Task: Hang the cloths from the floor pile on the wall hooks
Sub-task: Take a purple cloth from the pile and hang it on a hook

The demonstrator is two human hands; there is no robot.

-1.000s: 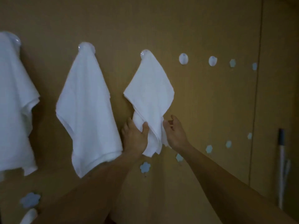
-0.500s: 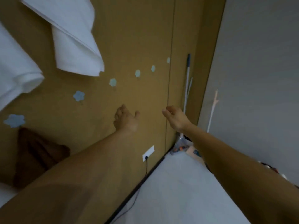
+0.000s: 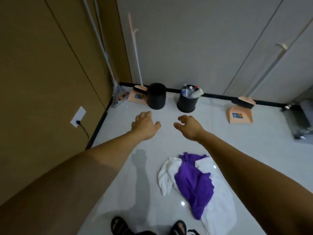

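Note:
A pile of cloths lies on the white floor in front of my feet: a purple cloth [image 3: 194, 182] on top of white cloths [image 3: 166, 177]. My left hand [image 3: 145, 125] and my right hand [image 3: 188, 127] are both stretched out in the air above the floor, beyond the pile, fingers loosely curled and apart, holding nothing. The wall hooks and the hung cloths are out of view.
A brown wall [image 3: 42, 73] with a socket [image 3: 78, 116] runs along the left. Two black bins [image 3: 156, 96] [image 3: 187, 101], two peach dustpans [image 3: 239, 115] [image 3: 137, 97] and long-handled brooms stand against the grey back wall. A grey wheeled object [image 3: 301, 119] stands at the right. My sandals [image 3: 120, 226] show below.
My hands let go of the hung white cloth and dropped away from the wall. The view swung down and right from the hooks to the floor pile.

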